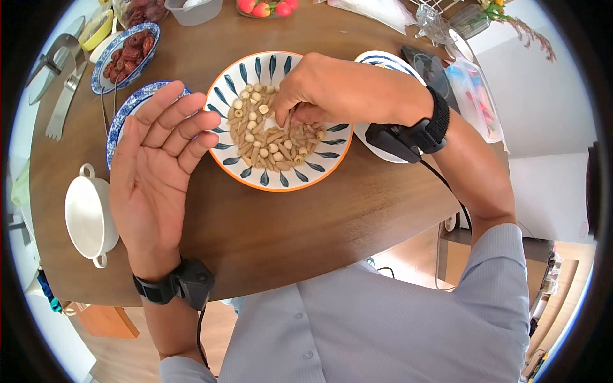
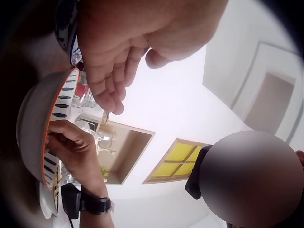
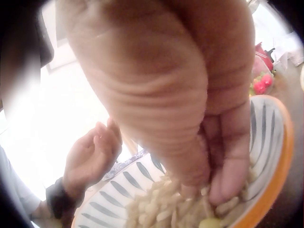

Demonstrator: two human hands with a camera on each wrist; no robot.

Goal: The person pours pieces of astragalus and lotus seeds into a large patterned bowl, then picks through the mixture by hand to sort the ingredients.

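Bowl [image 1: 255, 183] stands on the tabletop [image 1: 255, 236], holding tan oblong pieces [image 1: 278, 165] and round pale pieces [image 1: 253, 116]. The right hand [image 1: 329, 89] dips into them, thumb near the other fingers; we cannot tell whether they pinch anything. The left hand [image 1: 156, 150] hovers by the bowl's left side, palm showing, fingers loosely extended, nothing visible in them. For picking here, we judge a light, low pinch best, lest neighbouring pieces scatter. Hidden from us: the right fingertips in the head view, and much of a blue-rimmed plate [image 1: 142, 94] behind the left hand. Right wrist view blurs the pieces.
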